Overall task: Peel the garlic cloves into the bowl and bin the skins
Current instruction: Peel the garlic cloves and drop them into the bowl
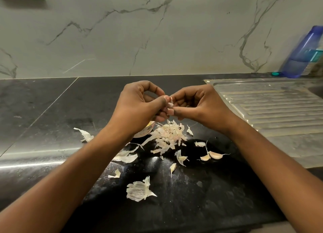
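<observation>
My left hand [139, 102] and right hand [195, 104] both pinch one garlic clove [170, 104] above the skin pile [167, 135]; the blue bottle [304, 53] has a label too blurred for me to read.

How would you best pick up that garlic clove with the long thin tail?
Pinch the clove across its plump middle, coming straight down from above: it lies flat on the counter, its tail looks too flimsy, and a smaller clove crowds its left end.

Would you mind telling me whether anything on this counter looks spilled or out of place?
Yes: garlic skins lie scattered over the counter, heaped beside the bowl and loose all around it, not binned. Unpeeled cloves lie among them. No bin shows.
</observation>
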Action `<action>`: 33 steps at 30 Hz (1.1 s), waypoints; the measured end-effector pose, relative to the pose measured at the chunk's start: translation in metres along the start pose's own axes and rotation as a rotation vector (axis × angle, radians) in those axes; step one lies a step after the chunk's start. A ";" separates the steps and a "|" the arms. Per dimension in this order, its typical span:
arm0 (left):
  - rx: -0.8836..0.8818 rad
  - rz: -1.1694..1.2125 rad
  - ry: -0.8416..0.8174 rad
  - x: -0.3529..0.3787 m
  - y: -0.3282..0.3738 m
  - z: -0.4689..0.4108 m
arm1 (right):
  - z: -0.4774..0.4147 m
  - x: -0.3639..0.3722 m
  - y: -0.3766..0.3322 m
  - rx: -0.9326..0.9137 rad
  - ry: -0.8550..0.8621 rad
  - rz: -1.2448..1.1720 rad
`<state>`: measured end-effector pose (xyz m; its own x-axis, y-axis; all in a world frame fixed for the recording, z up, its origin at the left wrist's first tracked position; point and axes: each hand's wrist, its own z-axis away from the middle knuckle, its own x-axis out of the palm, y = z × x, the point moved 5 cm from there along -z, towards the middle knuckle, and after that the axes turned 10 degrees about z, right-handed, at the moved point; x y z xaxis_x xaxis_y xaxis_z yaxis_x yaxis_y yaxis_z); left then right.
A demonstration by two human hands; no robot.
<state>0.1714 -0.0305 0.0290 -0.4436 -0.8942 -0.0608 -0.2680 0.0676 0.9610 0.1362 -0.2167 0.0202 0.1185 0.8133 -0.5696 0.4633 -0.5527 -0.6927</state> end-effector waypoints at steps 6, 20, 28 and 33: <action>0.141 -0.334 0.002 -0.005 0.003 -0.003 | -0.001 -0.003 0.002 0.002 -0.008 0.041; 0.135 -0.199 -0.051 -0.006 0.003 -0.006 | -0.002 -0.013 0.004 0.024 0.090 -0.080; 0.108 -0.152 -0.019 -0.007 0.002 -0.005 | -0.002 -0.010 0.002 0.026 0.035 -0.029; 0.050 -0.099 -0.030 -0.007 -0.001 -0.005 | -0.001 -0.006 0.002 0.005 0.034 0.022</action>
<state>0.1796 -0.0264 0.0295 -0.4385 -0.8838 -0.1633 -0.3540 0.0029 0.9352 0.1376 -0.2224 0.0232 0.1583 0.8065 -0.5697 0.4561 -0.5714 -0.6822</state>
